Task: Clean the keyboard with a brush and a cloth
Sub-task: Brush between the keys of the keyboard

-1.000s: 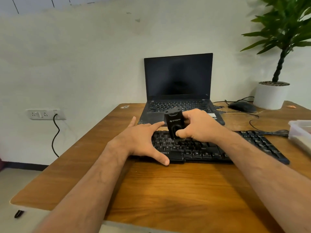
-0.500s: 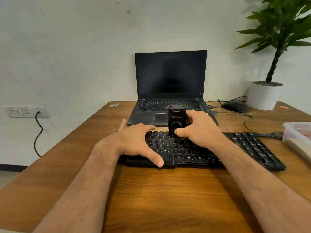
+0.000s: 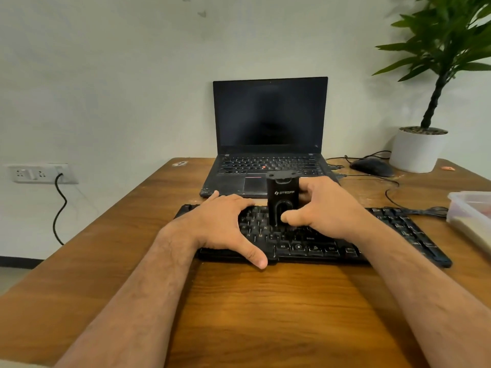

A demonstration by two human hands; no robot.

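A black keyboard lies across the wooden desk. My right hand grips a black block-shaped brush, held upright with its lower end on the keys near the keyboard's middle. My left hand rests flat on the keyboard's left part, fingers spread over the keys and thumb on the front edge. No cloth is visible.
An open black laptop stands behind the keyboard. A black mouse with cables and a white potted plant sit at the back right. A clear plastic container is at the right edge. A wall socket is at the left.
The brush has stayed upright over the middle keys, shifting slightly. My left hand holds the same place on the keyboard. The camera has turned a little to the left.
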